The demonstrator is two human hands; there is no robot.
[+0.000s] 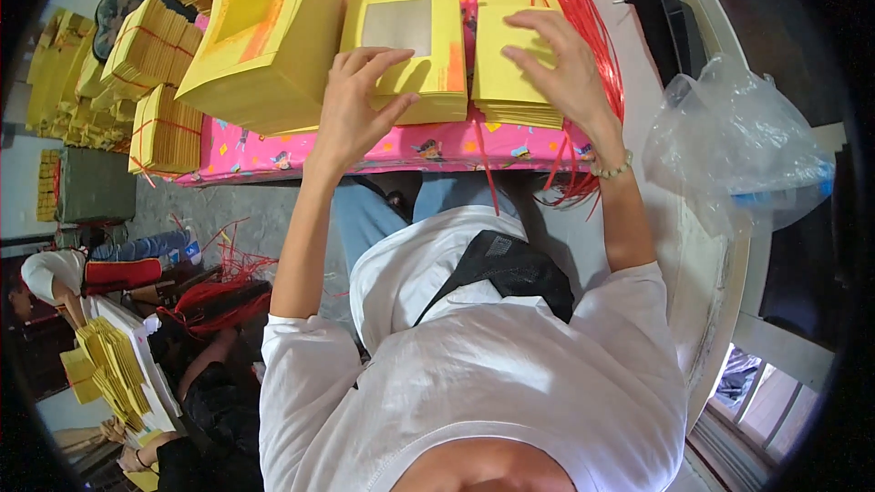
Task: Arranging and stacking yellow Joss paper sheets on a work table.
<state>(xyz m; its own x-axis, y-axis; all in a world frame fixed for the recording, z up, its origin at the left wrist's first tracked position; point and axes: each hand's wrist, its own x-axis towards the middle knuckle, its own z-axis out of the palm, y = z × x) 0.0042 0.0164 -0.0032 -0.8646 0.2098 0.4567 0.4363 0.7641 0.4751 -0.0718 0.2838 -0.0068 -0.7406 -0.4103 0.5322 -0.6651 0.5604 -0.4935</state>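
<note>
A middle stack of yellow paper sheets [447, 9] lies on a table with a pink patterned cover [246, 150]. Its top sheet bears a silvery square [396, 25] and an orange smear. My left hand [357, 105] is at this stack's near left side, thumb and fingers apart; whether it touches the paper I cannot tell. Over a second stack of yellow paper [497, 46] to the right, my right hand [570, 73] is spread with nothing in it. A much taller yellow stack [296, 55] stands left of my left hand.
Long red strips [592, 23] hang off the table's right side. Yellow bundles [169, 132] tied in red line the left. A clear plastic bag [738, 141] is at the right. At lower left, another person's hand [137, 457] is near yellow paper packets [114, 369].
</note>
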